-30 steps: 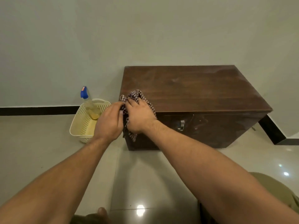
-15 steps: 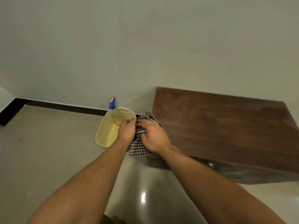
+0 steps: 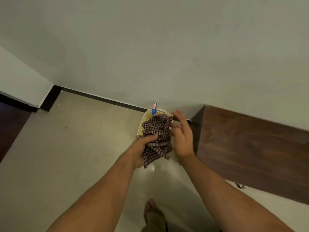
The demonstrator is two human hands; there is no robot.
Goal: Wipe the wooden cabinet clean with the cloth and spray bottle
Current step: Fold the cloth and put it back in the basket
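Over the cream perforated plastic basket (image 3: 145,117), on the pale tiled floor (image 3: 66,148) just left of the dark brown wooden cabinet (image 3: 250,148): maroon-and-white checked cloth (image 3: 156,129), bunched, held in the air and apart from the cabinet. Gripped by the left hand (image 3: 142,148), fingers (image 3: 150,137) curled round the lower folds, loose end dangling beneath. Right hand (image 3: 183,139) close beside it, fingers (image 3: 178,116) straight and spread, grasping nothing; perhaps brushing the cloth's edge, hard to tell. Blue-headed spray bottle (image 3: 154,108) upright in the basket behind the cloth, only its head showing.

Judged as a changeover: either gathering the cloth into one hand with the other free for the bottle, or lowering the cloth into the basket. Cannot say which.

To do it well:
- Keep the cloth wadded tight in the left hand, no tail trailing into the basket or snagging the rim.
- Reach round the cloth, not through it, and take the bottle by its neck.
- Lift straight up, clear of the basket wall, to avoid tipping the light basket.
- Aim the nozzle at the cabinet top, away from the wall.
- Fold the cloth to a flat pad before wiping.

Counted: one cloth, one spray bottle, one basket, one cabinet, two hands, one bare foot (image 3: 153,213) at the bottom edge.
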